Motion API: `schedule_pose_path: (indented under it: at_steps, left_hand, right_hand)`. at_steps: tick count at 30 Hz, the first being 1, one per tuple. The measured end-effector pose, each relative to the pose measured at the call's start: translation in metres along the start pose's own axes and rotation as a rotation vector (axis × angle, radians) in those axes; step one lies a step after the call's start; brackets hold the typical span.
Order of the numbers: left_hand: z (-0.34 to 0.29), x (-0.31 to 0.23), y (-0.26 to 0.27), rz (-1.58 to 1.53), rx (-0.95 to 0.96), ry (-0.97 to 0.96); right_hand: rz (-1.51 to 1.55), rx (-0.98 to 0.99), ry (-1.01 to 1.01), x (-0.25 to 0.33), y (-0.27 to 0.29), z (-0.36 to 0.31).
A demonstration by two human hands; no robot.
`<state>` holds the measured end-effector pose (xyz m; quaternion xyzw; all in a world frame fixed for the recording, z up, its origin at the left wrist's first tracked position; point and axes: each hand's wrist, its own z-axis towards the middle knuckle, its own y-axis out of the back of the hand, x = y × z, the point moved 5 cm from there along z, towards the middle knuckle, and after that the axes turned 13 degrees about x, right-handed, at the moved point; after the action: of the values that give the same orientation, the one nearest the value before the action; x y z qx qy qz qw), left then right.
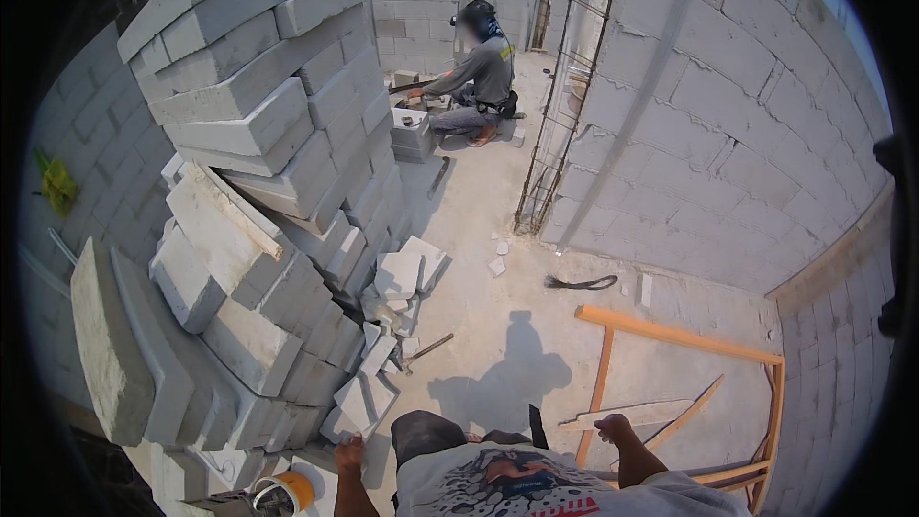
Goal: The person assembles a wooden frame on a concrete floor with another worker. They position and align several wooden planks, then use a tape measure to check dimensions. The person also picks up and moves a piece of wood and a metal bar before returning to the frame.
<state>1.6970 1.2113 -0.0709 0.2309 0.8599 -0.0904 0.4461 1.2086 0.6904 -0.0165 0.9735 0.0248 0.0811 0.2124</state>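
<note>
My left hand (350, 454) is low beside my left leg, its fingers apart at the near edge of some broken pale block pieces (367, 403); I cannot tell whether it touches them. On the other side, my right hand (613, 429) is curled closed over a light wooden strip (643, 414) that lies on the floor. Whatever is inside those fingers, if anything, is hidden. A black flat strip (538, 427) stands up by my right knee. An orange-yellow bucket (298, 490) is at the lower left, near my left forearm.
Tall stacks of grey blocks (287, 182) lean on the left. A hammer (430, 347) lies beside rubble. An orange-brown wooden frame (670, 332) and a dark wire loop (584, 282) lie on the right. A co-worker (486, 72) crouches ahead, near upright rebar (565, 124) and a block wall (728, 115).
</note>
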Motion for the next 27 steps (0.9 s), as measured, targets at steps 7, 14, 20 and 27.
schedule_pose_path:
  at_steps: [7,14,20,27]
  left_hand:
    - [0.033,0.031,-0.035,0.461,0.378,0.283]
    - [0.135,-0.012,0.012,-0.042,0.511,0.239]
    - [0.192,-0.078,0.060,0.025,0.186,0.081]
    - [0.222,-0.054,0.024,0.232,0.490,0.373]
  right_hand:
    - [0.356,0.113,-0.143,-0.007,-0.086,0.010]
    - [0.146,0.004,0.160,0.141,-0.052,0.011]
    - [0.361,-0.207,0.275,0.226,-0.006,0.009]
    - [-0.254,-0.144,0.411,0.259,-0.003,0.022]
